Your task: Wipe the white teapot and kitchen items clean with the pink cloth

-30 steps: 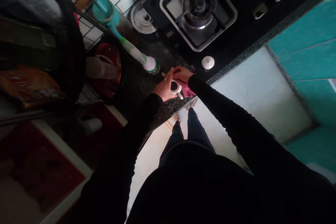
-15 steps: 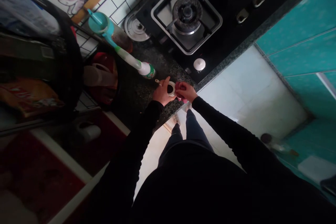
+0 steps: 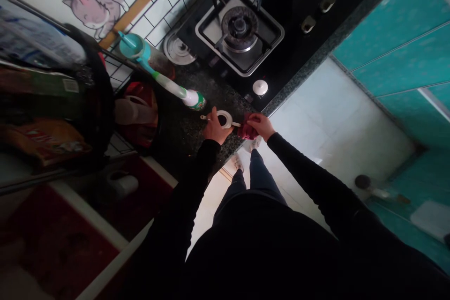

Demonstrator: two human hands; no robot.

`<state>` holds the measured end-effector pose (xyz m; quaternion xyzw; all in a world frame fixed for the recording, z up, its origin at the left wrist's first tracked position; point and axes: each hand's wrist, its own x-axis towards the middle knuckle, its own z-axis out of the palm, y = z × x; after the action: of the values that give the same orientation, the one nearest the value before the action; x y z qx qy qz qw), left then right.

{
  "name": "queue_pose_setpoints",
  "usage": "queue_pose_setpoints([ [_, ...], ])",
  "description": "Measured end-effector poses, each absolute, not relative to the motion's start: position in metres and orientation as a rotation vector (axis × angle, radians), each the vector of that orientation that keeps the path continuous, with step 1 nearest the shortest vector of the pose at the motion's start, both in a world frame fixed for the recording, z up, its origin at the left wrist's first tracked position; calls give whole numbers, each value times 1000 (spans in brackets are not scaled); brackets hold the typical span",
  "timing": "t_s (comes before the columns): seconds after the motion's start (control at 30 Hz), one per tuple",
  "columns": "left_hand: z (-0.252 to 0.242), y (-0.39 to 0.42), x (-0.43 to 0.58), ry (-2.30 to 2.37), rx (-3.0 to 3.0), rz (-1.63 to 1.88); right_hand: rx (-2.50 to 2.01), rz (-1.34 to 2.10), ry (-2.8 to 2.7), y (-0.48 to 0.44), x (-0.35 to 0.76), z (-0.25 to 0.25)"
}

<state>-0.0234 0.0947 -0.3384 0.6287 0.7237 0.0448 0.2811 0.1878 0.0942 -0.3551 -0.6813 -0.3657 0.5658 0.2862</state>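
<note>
A small white teapot (image 3: 229,116) with a dark open mouth is on the dark speckled counter. Its spout pokes out on the left and its handle on the right. My left hand (image 3: 215,130) is wrapped round the near left side of the pot. In my right hand (image 3: 263,125), the fingers pinch a dark red cloth (image 3: 247,130) just right of the handle; whether the cloth touches the handle I cannot tell. The round white lid (image 3: 260,87) rests by itself on the black hob's near corner.
A gas burner (image 3: 239,29) takes up the hob behind. On the left stand a green and white bottle (image 3: 194,99), a turquoise-topped jug (image 3: 135,47) and a black rack (image 3: 100,98) of packets. The counter edge (image 3: 302,77) runs diagonally above the pale floor.
My right hand and the red cloth have drawn right, away from the pot's rim, so the handle shows. My left hand still holds the teapot. The whole view has shifted slightly.
</note>
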Motion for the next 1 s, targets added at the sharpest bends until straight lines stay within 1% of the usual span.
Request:
queue_pose_setpoints([
  [0.1,-339,89,-25,1900,1665,201,-1598,1758,-552,92,194,-341],
  [0.2,-334,82,-31,1874,1660,182,-1441,1748,-425,88,191,-328],
  [0.3,-323,77,-37,1895,1790,102,-1540,1604,-588,76,180,-324],
  [0.47,-314,84,-40,1774,2163,150,-1679,1269,-1069,67,151,-332],
  [0.57,-323,94,-36,1779,2112,12,-1721,1048,-1457,79,133,-334],
  [0.63,-328,100,-32,1837,2032,-78,-1769,970,-1684,87,122,-333],
  [0.7,-331,103,-30,1881,2003,-133,-1819,948,-1830,87,113,-333],
  [0.77,-332,104,-28,1896,2016,-168,-1871,951,-1860,79,108,-335],
  [0.9,-333,102,-27,1900,2064,-214,-1881,1025,-1754,62,110,-344],
  [1.0,-337,101,-27,1912,2071,-212,-1848,1058,-1693,70,111,-349],
])
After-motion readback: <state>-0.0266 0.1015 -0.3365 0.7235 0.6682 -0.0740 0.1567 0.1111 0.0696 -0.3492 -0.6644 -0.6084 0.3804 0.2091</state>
